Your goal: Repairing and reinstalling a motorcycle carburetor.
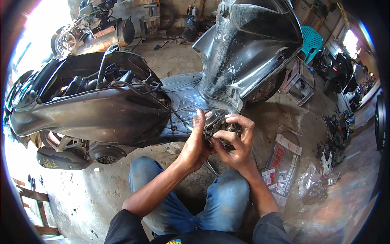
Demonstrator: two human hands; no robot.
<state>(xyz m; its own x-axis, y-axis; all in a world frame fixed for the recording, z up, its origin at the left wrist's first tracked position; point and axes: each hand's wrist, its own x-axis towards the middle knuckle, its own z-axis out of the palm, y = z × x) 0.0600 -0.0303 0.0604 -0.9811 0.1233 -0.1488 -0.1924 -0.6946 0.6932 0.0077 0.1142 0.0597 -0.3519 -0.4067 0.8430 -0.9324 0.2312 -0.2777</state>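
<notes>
- The left hand (194,144) is closed around the left side of a dark metal part (230,127), thumb raised along its edge, palm acting as a cradle.
- The right hand (237,147) grips the same part from the right, thumb and bent fingers pinching at its near and far edges.
- The part sits between both hands, above the near edge of the scooter's footboard (185,101). It looks like stiff metal, probably dense for its size yet manageable in one palm; any oily film would make it slippery.
- Its solid outer body seems the best hold: a broad left grip for the weight, right fingertips for fine work. Small projections look easier to bend or knock, so pressure is better kept off them.
- Fingers cover much of it, so whether the shiny rounded piece (212,117) by the left thumb belongs to it is hard to tell.
- Farther out, the dark side panel (101,118) lies left, the scuffed front panel (248,53) far right, and a clear plastic package (289,166) on the floor (93,199) to the right.
</notes>
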